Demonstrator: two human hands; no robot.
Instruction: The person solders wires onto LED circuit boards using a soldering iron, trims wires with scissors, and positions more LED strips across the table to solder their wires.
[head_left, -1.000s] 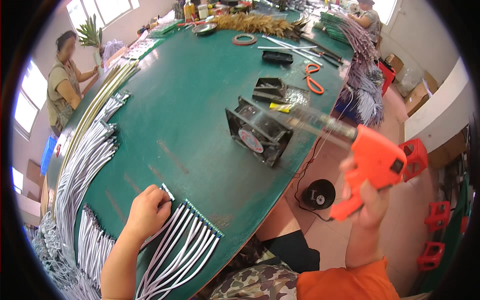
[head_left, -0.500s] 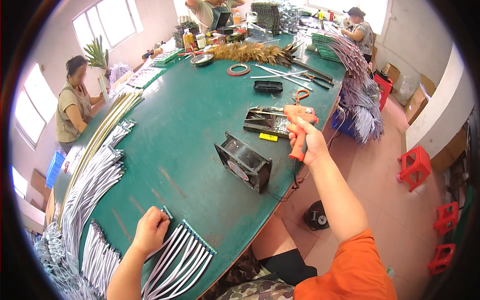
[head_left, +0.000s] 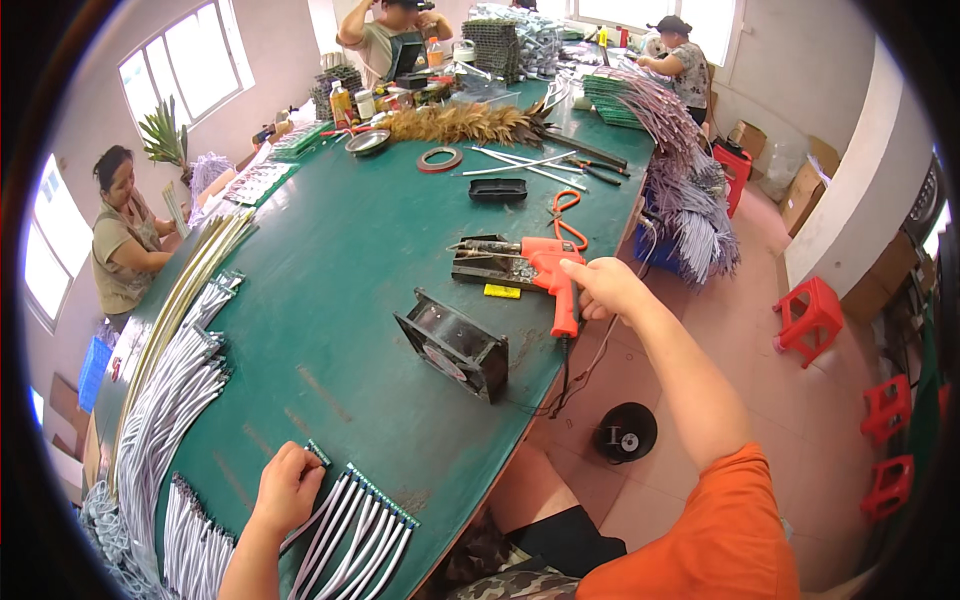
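Observation:
My right hand (head_left: 608, 288) reaches out over the green table (head_left: 330, 260), its fingers closed on the grip of an orange heat gun (head_left: 556, 276). The gun lies near the table's right edge, its nozzle over a black tray (head_left: 484, 266), and its cord hangs off the edge. My left hand (head_left: 288, 488) is curled on the ends of a row of grey-white cables (head_left: 352, 524) with green connector strips at the near edge. A black square fan (head_left: 452, 346) stands between the two hands.
More cable bundles (head_left: 165, 415) line the left edge. Orange scissors (head_left: 566, 212), a tape roll (head_left: 439, 159) and a feather duster (head_left: 462, 124) lie farther back. Three other people work around the table. Red stools (head_left: 810, 312) and a black spool (head_left: 627, 432) stand on the floor at right.
My right hand brought the orange gun from the air at the right down onto the table by the black tray. My left hand stayed on the cable ends.

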